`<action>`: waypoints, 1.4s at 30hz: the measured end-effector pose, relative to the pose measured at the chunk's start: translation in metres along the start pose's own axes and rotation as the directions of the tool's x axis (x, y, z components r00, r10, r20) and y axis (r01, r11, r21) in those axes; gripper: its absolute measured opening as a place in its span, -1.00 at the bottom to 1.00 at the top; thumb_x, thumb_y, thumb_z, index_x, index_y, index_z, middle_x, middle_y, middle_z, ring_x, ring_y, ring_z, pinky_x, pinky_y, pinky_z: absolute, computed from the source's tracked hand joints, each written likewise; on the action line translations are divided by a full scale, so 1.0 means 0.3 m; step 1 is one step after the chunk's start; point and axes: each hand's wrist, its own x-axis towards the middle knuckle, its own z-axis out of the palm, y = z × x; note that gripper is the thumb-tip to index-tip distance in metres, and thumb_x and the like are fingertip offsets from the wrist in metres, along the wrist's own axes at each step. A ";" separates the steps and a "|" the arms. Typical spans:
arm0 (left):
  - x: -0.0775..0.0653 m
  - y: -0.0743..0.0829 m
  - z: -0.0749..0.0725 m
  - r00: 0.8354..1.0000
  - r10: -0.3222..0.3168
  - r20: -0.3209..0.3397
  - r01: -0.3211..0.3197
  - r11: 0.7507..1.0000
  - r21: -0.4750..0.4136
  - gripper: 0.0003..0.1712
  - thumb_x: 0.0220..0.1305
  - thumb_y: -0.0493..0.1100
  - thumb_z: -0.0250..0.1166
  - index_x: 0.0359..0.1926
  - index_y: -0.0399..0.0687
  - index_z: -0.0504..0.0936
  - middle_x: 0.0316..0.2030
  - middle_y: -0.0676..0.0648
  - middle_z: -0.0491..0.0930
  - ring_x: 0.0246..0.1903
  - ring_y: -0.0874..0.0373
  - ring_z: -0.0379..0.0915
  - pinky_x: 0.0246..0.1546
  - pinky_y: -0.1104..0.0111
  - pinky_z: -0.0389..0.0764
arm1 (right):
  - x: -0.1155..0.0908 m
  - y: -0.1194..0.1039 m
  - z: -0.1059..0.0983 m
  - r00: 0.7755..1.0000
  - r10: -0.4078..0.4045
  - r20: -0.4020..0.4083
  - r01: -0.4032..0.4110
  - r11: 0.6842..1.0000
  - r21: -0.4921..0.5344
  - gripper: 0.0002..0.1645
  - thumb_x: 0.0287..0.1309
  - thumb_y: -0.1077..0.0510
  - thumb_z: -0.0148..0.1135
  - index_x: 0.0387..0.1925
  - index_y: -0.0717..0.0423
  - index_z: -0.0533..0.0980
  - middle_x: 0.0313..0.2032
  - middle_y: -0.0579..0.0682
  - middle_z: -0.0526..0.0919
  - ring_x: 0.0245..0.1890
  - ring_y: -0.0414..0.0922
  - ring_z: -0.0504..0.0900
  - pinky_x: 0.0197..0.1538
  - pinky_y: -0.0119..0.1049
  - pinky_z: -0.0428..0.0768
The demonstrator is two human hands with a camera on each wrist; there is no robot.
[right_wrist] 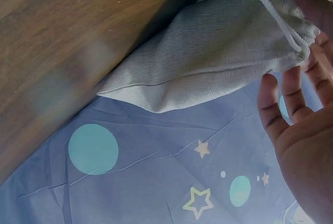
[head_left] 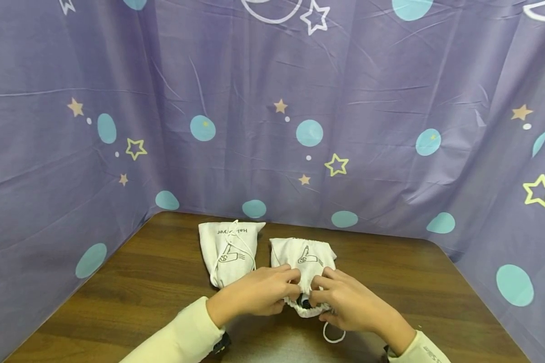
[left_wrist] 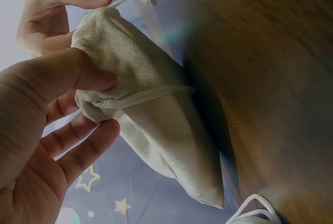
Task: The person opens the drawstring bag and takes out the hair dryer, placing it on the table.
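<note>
A white cloth drawstring bag [head_left: 300, 250] with a line drawing printed on it lies on the table, its gathered mouth towards me. My left hand [head_left: 265, 290] grips one side of that mouth; in the left wrist view the thumb lies on the cloth [left_wrist: 140, 52] and the fingers curl at the rim. On the other side, my right hand [head_left: 345, 300] holds the rim between thumb and fingers, seen close up beside the bag [right_wrist: 208, 47] in the right wrist view. Something dark [head_left: 305, 302] shows inside the opening. A loop of cord [head_left: 333, 337] hangs out below my right hand.
Left of the held bag lies a second white drawstring bag [head_left: 231, 252], its cord draped over the front and printed letters near its far edge. Both rest on a brown wooden table [head_left: 390, 272]. A purple patterned curtain [head_left: 254, 75] encloses the back and sides.
</note>
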 end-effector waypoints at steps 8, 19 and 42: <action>-0.003 -0.009 0.005 1.000 -0.008 -0.023 0.007 0.999 -0.045 -0.68 -0.18 -0.24 0.47 -0.44 0.20 0.53 -0.29 0.18 0.34 -0.29 0.28 0.29 -0.48 0.62 0.25 | -0.002 0.016 0.003 1.000 -0.001 -0.019 0.002 1.000 0.028 -0.54 -0.40 0.26 0.51 -0.45 -0.19 0.44 -0.34 -0.32 0.37 -0.33 -0.30 0.28 -0.23 -0.45 0.33; -0.011 -0.028 -0.017 0.998 -0.048 0.037 0.053 0.990 -0.131 -0.70 -0.15 -0.29 0.42 -0.41 0.16 0.53 -0.30 0.20 0.37 -0.28 0.32 0.29 -0.44 0.62 0.28 | -0.015 0.035 -0.006 0.999 0.032 -0.018 -0.030 0.993 0.117 -0.52 -0.51 0.30 0.37 -0.52 -0.19 0.33 -0.42 -0.32 0.29 -0.37 -0.36 0.18 -0.27 -0.46 0.28; -0.013 -0.006 -0.022 0.995 -0.095 -0.012 0.092 0.985 -0.144 -0.81 0.23 0.05 0.40 -0.36 0.19 0.56 -0.26 0.19 0.38 -0.25 0.32 0.29 -0.36 0.59 0.34 | -0.015 0.011 -0.025 0.980 0.198 -0.005 -0.195 0.968 0.156 -0.69 0.13 -0.01 0.40 -0.32 -0.10 0.39 -0.39 -0.30 0.35 -0.42 -0.37 0.31 -0.38 -0.48 0.36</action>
